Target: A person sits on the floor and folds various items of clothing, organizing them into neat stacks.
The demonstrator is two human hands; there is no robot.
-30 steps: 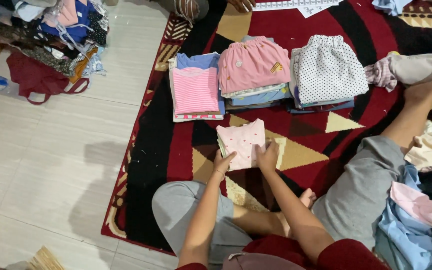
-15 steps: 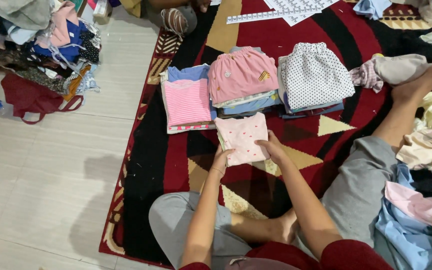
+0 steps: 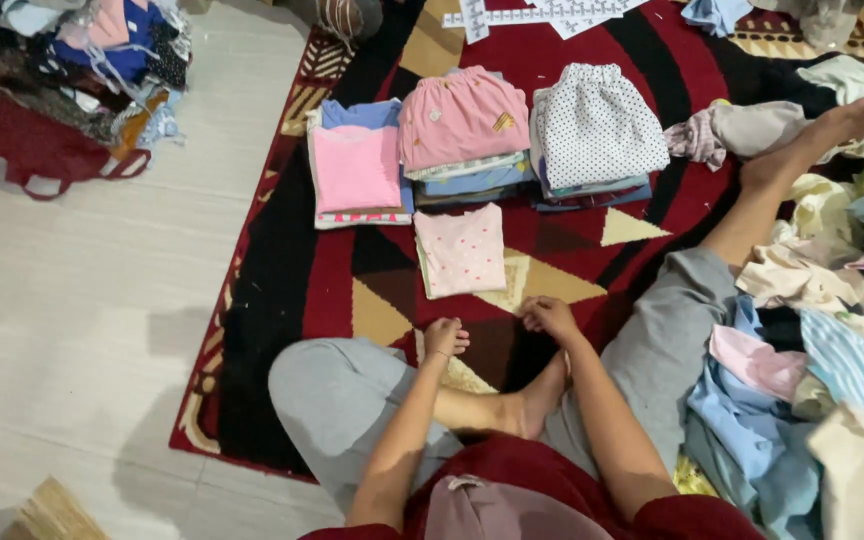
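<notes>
Both hands hover empty over the rug [image 3: 332, 290], left hand [image 3: 445, 337] loosely curled, right hand [image 3: 549, 316] half open; just beyond them lies a folded pink top [image 3: 462, 250], flat on the rug, with three folded stacks [image 3: 462, 135] behind it

Both forearms extend forward from the lower edge of view, bare below dark red sleeves. Left hand [image 3: 444, 336]: loosely curled, fingers bent inward, empty, thin band at the wrist. Right hand [image 3: 549, 316]: loosely curled, palm down, empty. The hands are near each other, apart, not touching. Legs folded, right leg stretched outward.
</notes>
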